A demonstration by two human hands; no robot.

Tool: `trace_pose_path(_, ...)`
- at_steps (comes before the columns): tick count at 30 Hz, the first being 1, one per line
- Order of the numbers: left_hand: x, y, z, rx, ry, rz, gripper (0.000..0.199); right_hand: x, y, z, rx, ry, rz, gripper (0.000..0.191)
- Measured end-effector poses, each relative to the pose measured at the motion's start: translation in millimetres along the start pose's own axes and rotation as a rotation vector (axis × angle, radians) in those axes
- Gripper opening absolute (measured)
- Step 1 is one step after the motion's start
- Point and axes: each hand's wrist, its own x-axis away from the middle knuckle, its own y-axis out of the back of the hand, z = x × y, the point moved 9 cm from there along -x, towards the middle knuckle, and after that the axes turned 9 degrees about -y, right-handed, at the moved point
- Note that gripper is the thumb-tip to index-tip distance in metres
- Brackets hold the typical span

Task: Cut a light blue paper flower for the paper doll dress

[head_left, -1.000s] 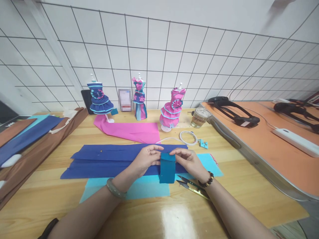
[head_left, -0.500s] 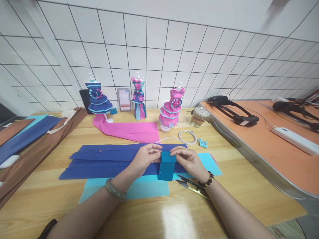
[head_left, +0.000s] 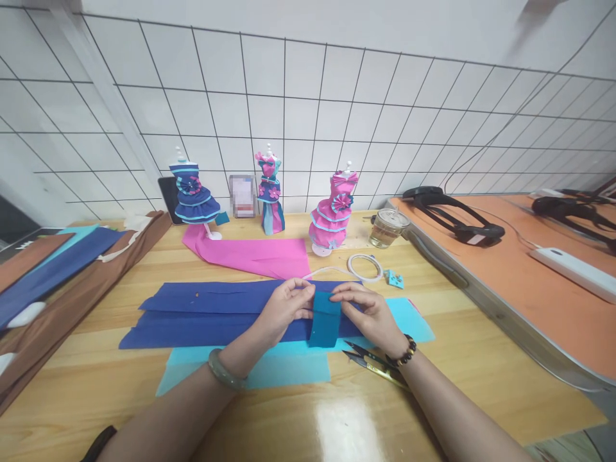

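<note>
A small teal piece of crepe paper or fabric (head_left: 325, 324) hangs between my hands, with a crease across its upper part. My left hand (head_left: 289, 308) pinches its upper left edge, and my right hand (head_left: 363, 311) pinches the upper right corner. Beneath lie wide dark-blue strips (head_left: 206, 321), and a light-blue sheet (head_left: 283, 369) shows under them. Close to my right wrist, thread snips (head_left: 370, 362) with gold handles rest on the table, partly covered by the forearm.
Behind are a pink strip (head_left: 255, 255), a roll of white tape (head_left: 364, 267) and small mannequins in blue (head_left: 196, 202), mixed-colour (head_left: 271, 199) and pink (head_left: 332, 215) dresses. A lidded glass (head_left: 387, 228) stands at right. Brown cloth (head_left: 96, 276) lies left.
The teal piece's top flap, folded over toward me before, now stands raised and nearly flat with the rest. Both hands stay at its upper edge. The view has shifted slightly.
</note>
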Motion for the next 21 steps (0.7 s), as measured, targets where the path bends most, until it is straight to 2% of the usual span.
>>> trace_pose_path(4, 1, 0.4, -1, -0.180, -0.046, 0.010, 0.043, 0, -5, 0, -0.005, -0.002, 0.035, 0.019)
trace_pose_path(8, -2, 4.3, -6, -0.236, -0.076, -0.004, 0.040, 0, -11, 0, -0.014, -0.012, 0.099, 0.019)
trace_pose_path(10, -6, 12.4, -14, -0.269, -0.114, -0.034, 0.038, -1, -8, -2, -0.031, -0.018, 0.097, 0.019)
trace_pose_path(12, -11, 28.3, -26, -0.357, -0.163, -0.091, 0.038, -3, 0, -6, -0.050, -0.025, 0.053, 0.019)
trace_pose_path(16, -25, 75.2, -49, -0.627, -0.249, -0.198, 0.040, -9, 20, -18, -0.032, -0.106, -0.044, 0.020)
trace_pose_path(19, -30, 117.3, -68, -0.996, -0.272, -0.331, 0.040, -7, 20, -18, 0.130, -0.205, 0.060, 0.022)
trace_pose_path(21, -31, 138.8, -75, -1.079, -0.267, -0.378, 0.040, 1, 15, -10, 0.375, -0.215, 0.175, 0.018)
